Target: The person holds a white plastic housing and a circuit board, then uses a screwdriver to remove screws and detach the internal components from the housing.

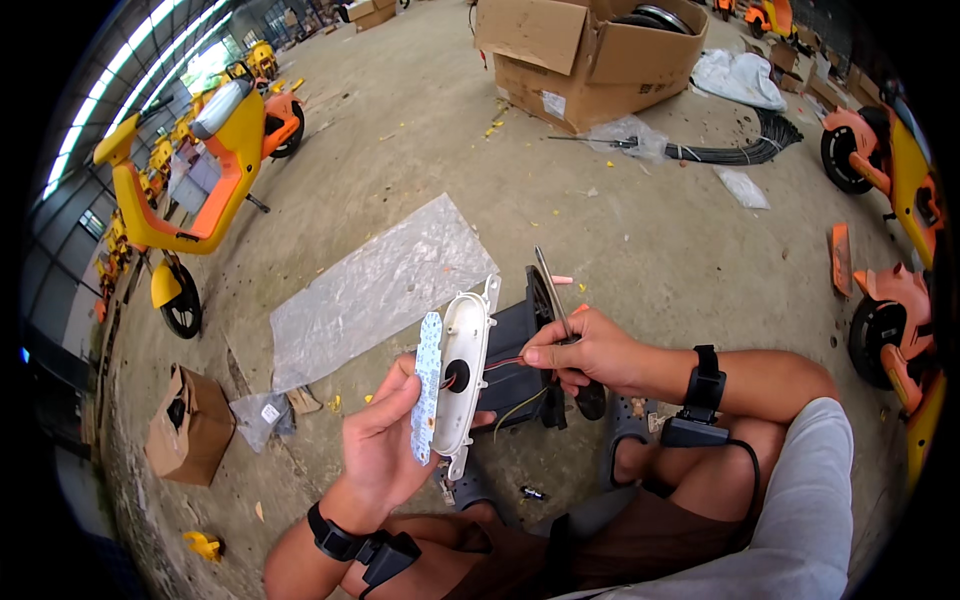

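My left hand (385, 420) grips a white oval housing (466, 335) and a narrow light-blue circuit board (427, 385) beside it. Wires run into a black round piece (456, 373) inside the housing. My right hand (575, 348) pinches thin red and dark wires (508, 361) and also holds a screwdriver (545, 268), its shaft pointing up. Behind the housing is a dark plastic part (512, 325) with a yellowish wire hanging below it. My fingers on the far side of the housing are mostly hidden.
Yellow-orange scooters stand left (195, 230) and right (905, 190). A large open carton (570, 90) lies ahead, beside bundled black cables (730, 150). A plastic sheet (370, 280), small box (185, 430), orange panel (840, 255) and scraps lie on the concrete floor.
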Available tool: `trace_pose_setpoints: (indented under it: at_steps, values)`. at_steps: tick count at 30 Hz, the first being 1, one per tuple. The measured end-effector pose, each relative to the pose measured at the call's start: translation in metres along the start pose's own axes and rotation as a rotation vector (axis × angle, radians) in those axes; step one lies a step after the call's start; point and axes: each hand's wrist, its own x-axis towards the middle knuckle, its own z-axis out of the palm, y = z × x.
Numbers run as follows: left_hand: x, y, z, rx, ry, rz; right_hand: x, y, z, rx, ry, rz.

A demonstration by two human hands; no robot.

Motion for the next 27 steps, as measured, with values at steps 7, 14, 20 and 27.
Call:
trace_pose_setpoints:
  at_steps: [7, 14, 20, 27]
  values:
    - [-0.001, 0.0, -0.001, 0.034, 0.026, 0.018, -0.001, -0.006, -0.001, 0.075, 0.037, -0.027]
    - [-0.002, -0.001, 0.001, 0.052, 0.013, 0.046, -0.002, -0.006, -0.002, 0.06, 0.021, -0.031]
    - [-0.001, 0.0, 0.002, 0.125, 0.04, 0.077, -0.002, -0.004, -0.004, 0.078, -0.006, -0.062]
    - [0.001, 0.001, 0.01, 0.226, 0.075, 0.088, -0.001, -0.004, -0.004, 0.08, 0.042, -0.063]
